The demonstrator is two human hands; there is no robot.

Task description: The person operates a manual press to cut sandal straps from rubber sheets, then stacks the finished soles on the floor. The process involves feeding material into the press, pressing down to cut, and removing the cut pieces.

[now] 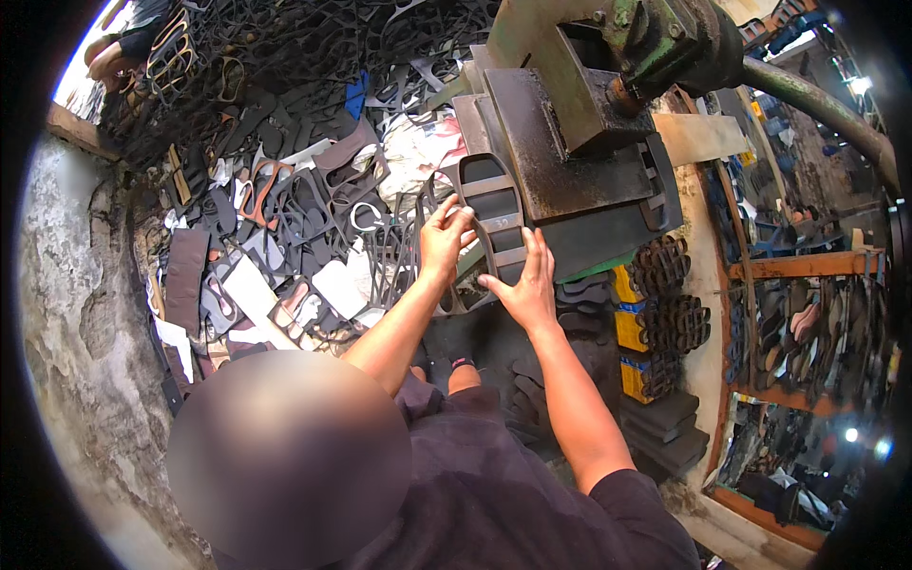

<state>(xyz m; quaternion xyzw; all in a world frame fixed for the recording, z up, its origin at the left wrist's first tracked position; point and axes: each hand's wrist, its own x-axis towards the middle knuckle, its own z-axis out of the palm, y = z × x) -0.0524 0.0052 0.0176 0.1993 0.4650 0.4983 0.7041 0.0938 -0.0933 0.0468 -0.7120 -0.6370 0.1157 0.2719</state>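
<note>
A broad heap of dark and pale offcuts (275,204) spread across the ground beside a green, worn press (594,166). A dark sheet (608,245) lay under the press's block. The sole-shaped frame (501,222), crossed by steel bars, sat at the block's near left side, between the two hands. The right hand's (529,290) fingers were spread around its near end; the left hand's (443,245) were bent at its left edge. Whether either gripped it, I cannot tell.
</note>
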